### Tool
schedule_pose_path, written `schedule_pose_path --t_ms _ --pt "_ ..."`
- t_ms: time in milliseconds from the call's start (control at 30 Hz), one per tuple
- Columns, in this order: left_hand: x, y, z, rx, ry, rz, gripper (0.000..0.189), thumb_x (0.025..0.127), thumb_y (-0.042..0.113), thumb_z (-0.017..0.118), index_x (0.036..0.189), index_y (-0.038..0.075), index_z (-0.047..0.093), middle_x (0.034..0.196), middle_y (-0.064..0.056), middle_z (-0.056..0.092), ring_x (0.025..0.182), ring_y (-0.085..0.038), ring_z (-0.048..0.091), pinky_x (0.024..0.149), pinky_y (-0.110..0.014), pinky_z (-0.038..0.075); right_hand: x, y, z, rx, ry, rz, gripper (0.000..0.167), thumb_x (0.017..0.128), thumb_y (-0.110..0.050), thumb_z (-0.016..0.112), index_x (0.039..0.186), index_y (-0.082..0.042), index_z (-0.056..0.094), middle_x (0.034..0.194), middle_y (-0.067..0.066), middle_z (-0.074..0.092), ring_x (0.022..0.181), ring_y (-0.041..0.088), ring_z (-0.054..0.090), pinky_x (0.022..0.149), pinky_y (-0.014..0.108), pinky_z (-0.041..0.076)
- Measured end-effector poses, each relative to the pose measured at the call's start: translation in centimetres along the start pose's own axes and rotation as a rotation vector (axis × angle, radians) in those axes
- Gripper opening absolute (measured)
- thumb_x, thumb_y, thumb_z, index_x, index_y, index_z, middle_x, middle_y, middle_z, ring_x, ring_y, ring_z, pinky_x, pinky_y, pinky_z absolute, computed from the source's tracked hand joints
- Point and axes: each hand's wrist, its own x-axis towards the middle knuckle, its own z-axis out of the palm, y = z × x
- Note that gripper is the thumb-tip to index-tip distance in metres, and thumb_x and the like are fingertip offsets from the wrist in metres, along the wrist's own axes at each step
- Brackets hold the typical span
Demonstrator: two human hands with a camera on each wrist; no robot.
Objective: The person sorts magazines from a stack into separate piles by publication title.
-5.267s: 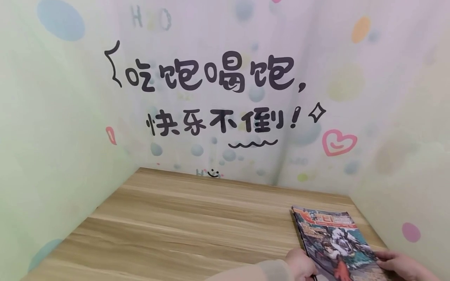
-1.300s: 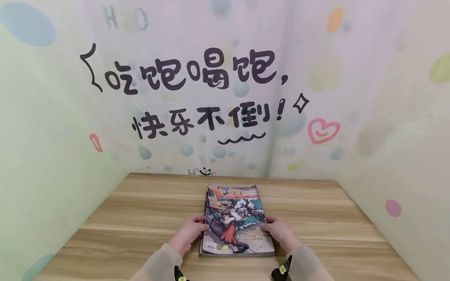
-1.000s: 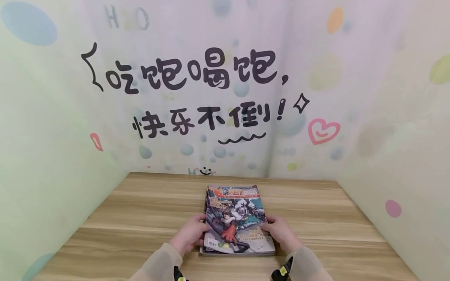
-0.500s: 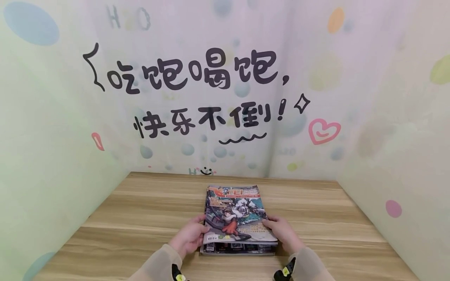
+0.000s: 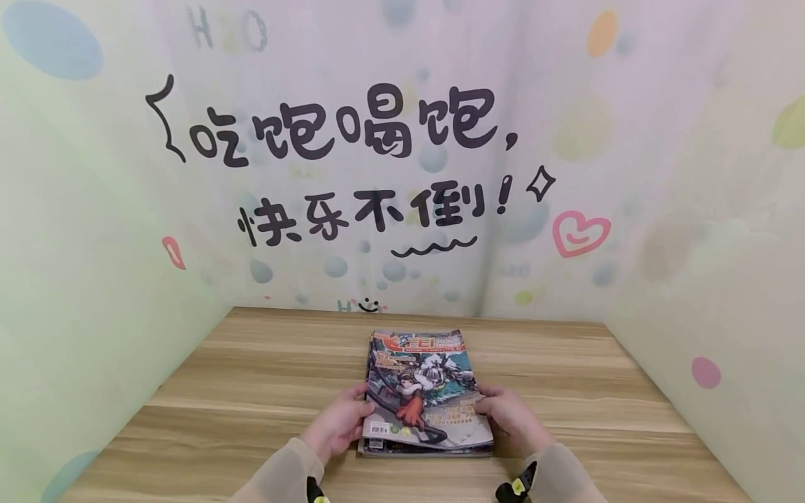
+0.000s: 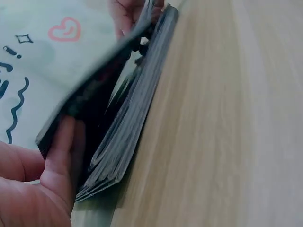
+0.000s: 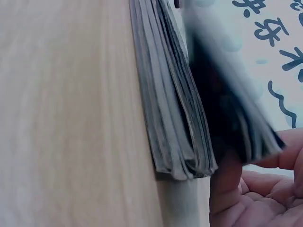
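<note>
A comic magazine (image 5: 418, 384) with a colourful cover, orange title and red-clad figure lies over a stack of magazines (image 5: 434, 452) in the middle of the table. My left hand (image 5: 342, 423) pinches its left edge, thumb on the cover and fingers beneath. At the opposite edge my right hand (image 5: 512, 419) pinches it likewise. Seen from the left wrist, the raised magazine (image 6: 90, 87) tilts away from the stack (image 6: 128, 125), leaving a dark wedge-shaped gap. The right wrist view shows the same gap between the lifted magazine (image 7: 236, 99) and the page edges of the stack (image 7: 170, 94).
The wood-grain table (image 5: 251, 391) spreads around the stack on all sides. Pale curtain-like walls (image 5: 698, 244) enclose it at the back, left and right, the back one with black lettering (image 5: 377, 216). Straps with yellow marks (image 5: 522, 485) sit at both wrists.
Since the oldest frame, the magazines have come from the table's right side to its middle. The top magazine's near edge rose off the stack, then sank somewhat over the last half second.
</note>
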Motion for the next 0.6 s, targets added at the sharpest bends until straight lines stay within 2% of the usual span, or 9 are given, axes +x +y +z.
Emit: schedule_pose_path --t_ms 133,233,367,467,600 --pt "-0.07 0.15 0.02 0.084 0.021 0.018 0.058 0.096 0.004 0.048 0.144 -0.013 0.021 0.113 -0.022 0.058 0.083 -0.020 0.064 0.073 -0.035 0.056 -0.12 0.07 -0.10 0.019 -0.045 -0.024 0.061 0.079 0.007 0.052 0.136 0.020 0.035 0.108 0.023 0.063 0.075 0.020 0.061 0.063 0.031 0.052" --pt "-0.26 0.32 0.05 0.125 0.034 0.017 0.059 0.095 0.003 0.050 0.143 -0.015 0.022 0.108 -0.021 0.059 0.075 -0.019 0.063 0.064 -0.032 0.056 -0.22 0.03 -0.18 0.013 -0.048 -0.020 0.061 0.079 0.008 0.053 0.136 0.020 0.035 0.101 0.017 0.064 0.071 0.018 0.059 0.060 0.028 0.050" --pt "-0.41 0.43 0.09 0.165 0.029 0.026 0.064 0.086 -0.004 0.051 0.142 -0.017 0.023 0.101 -0.020 0.059 0.065 -0.018 0.061 0.050 -0.025 0.052 -0.25 0.02 -0.28 -0.014 -0.053 -0.013 0.064 0.077 0.010 0.056 0.136 0.019 0.036 0.092 0.011 0.063 0.063 0.015 0.054 0.054 0.025 0.045" --pt "-0.46 0.58 0.11 0.197 0.027 0.024 0.070 0.079 -0.008 0.052 0.142 -0.017 0.024 0.101 -0.019 0.058 0.065 -0.018 0.061 0.047 -0.023 0.051 -0.32 0.00 -0.32 -0.044 -0.057 -0.015 0.066 0.075 0.011 0.057 0.137 0.018 0.036 0.083 0.009 0.057 0.052 0.013 0.044 0.046 0.023 0.038" --pt "-0.50 0.77 0.22 0.221 0.018 0.022 0.072 0.077 -0.011 0.054 0.143 -0.015 0.025 0.100 -0.017 0.052 0.067 -0.020 0.060 0.048 -0.024 0.052 -0.53 -0.22 -0.22 -0.072 -0.031 -0.014 0.066 0.073 0.013 0.057 0.136 0.016 0.039 0.079 0.008 0.050 0.046 0.012 0.035 0.041 0.023 0.032"
